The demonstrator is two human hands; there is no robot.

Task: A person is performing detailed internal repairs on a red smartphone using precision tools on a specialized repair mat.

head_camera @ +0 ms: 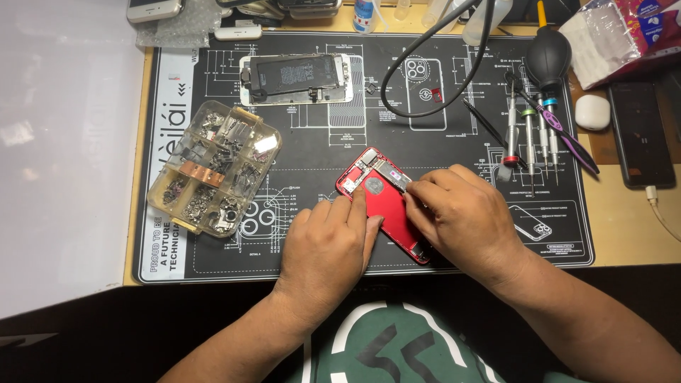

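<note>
Your left hand presses flat on the red phone shell lying mid-mat, steadying it. Your right hand pinches a small silver part at its upper end, seemingly mid-fitting. Next likely calls for a screwdriver from beyond, near the parts box.
</note>
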